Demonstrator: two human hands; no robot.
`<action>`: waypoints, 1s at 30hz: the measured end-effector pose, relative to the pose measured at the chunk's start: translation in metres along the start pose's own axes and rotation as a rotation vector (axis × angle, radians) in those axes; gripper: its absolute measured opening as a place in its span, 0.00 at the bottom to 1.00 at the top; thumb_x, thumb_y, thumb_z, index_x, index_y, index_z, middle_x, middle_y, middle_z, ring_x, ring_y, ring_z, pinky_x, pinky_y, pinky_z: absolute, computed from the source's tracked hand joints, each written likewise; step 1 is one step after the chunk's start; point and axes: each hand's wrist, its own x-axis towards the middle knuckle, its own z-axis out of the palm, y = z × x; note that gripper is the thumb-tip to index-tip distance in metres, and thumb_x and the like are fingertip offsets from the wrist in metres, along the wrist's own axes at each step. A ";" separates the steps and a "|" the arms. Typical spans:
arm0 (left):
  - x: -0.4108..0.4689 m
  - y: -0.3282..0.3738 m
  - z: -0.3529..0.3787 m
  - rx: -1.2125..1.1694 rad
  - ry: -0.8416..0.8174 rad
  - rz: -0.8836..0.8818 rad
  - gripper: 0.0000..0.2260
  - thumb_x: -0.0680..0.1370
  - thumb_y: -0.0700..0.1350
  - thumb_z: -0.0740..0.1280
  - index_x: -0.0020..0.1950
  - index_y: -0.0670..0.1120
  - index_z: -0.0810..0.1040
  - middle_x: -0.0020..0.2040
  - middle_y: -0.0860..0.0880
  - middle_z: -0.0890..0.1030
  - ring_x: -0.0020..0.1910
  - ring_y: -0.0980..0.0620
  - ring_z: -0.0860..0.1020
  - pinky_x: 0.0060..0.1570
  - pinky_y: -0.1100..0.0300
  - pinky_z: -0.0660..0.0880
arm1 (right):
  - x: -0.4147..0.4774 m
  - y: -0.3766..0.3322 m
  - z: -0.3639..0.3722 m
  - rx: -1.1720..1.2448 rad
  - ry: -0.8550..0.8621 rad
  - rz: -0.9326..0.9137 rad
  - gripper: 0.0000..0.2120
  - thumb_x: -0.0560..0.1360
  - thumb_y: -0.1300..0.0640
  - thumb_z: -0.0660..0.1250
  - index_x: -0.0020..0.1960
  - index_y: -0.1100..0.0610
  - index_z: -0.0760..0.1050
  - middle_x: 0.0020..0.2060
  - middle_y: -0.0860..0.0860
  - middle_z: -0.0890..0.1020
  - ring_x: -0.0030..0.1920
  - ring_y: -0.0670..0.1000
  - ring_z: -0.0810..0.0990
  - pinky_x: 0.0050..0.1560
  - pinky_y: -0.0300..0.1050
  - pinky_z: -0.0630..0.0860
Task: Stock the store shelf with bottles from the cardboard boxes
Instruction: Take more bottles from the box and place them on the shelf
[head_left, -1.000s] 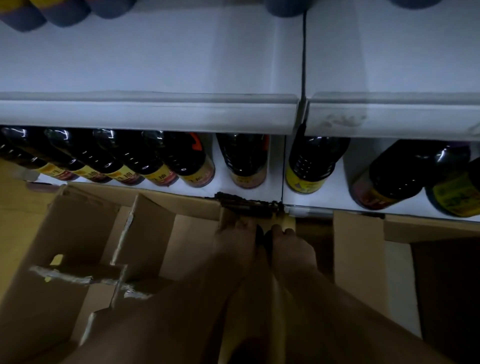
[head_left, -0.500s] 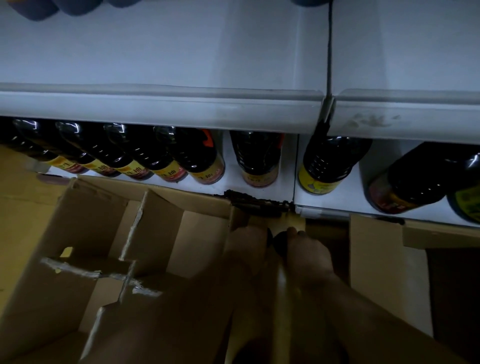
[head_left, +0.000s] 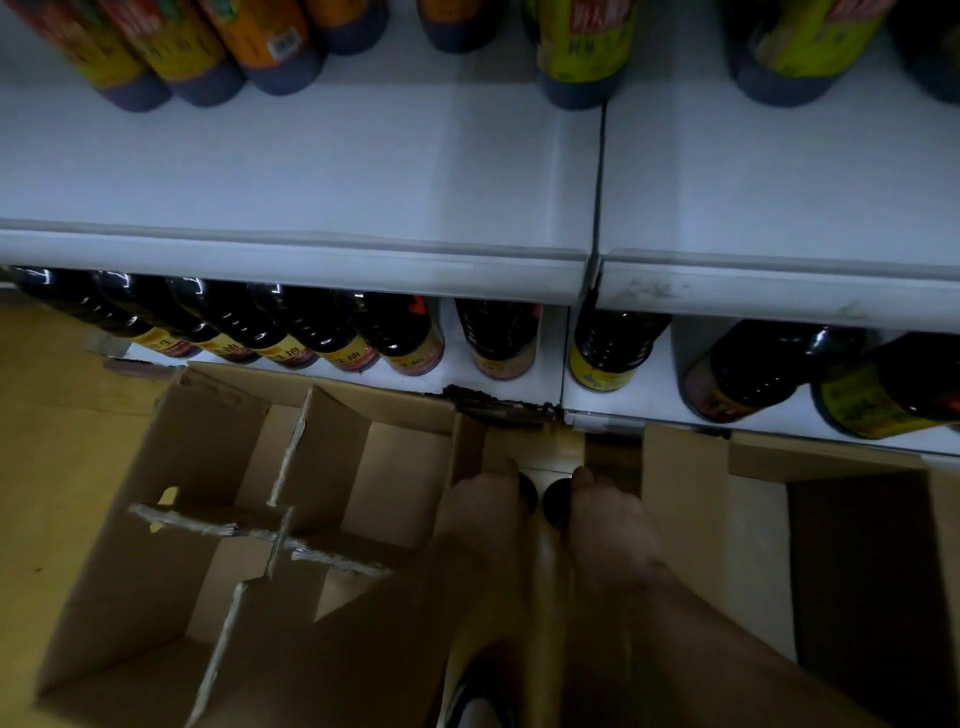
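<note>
Both hands have risen since a second ago: left hand (head_left: 485, 512) and right hand (head_left: 605, 514) each wrap a bottle cap (head_left: 556, 501) (dark, blurred), just below the bottom shelf's front edge (head_left: 519, 410); lift underway.

White shelf (head_left: 311, 171) carries dark bottles (head_left: 275, 47).

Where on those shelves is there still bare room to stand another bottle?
The white upper shelf is bare across its front, before the yellow-labelled bottles. The lower shelf is packed with dark bottles at left, with wider gaps right of centre.
</note>
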 end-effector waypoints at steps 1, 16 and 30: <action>-0.007 -0.001 -0.005 -0.032 -0.008 0.001 0.18 0.86 0.48 0.60 0.75 0.45 0.66 0.58 0.44 0.82 0.54 0.43 0.82 0.54 0.52 0.79 | -0.009 0.000 -0.007 0.007 0.009 0.004 0.17 0.81 0.61 0.64 0.68 0.57 0.66 0.63 0.54 0.76 0.60 0.55 0.80 0.47 0.44 0.73; -0.152 0.032 -0.148 -0.114 0.075 0.087 0.14 0.85 0.54 0.60 0.66 0.47 0.73 0.53 0.47 0.82 0.50 0.46 0.82 0.49 0.50 0.81 | -0.166 -0.001 -0.148 0.081 0.183 0.011 0.15 0.84 0.57 0.59 0.70 0.57 0.68 0.57 0.54 0.81 0.55 0.55 0.83 0.47 0.47 0.79; -0.282 0.071 -0.281 -0.116 0.176 0.212 0.08 0.83 0.53 0.62 0.57 0.51 0.72 0.48 0.50 0.81 0.46 0.49 0.82 0.48 0.49 0.82 | -0.309 -0.010 -0.258 0.079 0.342 0.016 0.11 0.83 0.54 0.62 0.63 0.56 0.71 0.48 0.53 0.81 0.48 0.56 0.83 0.38 0.47 0.72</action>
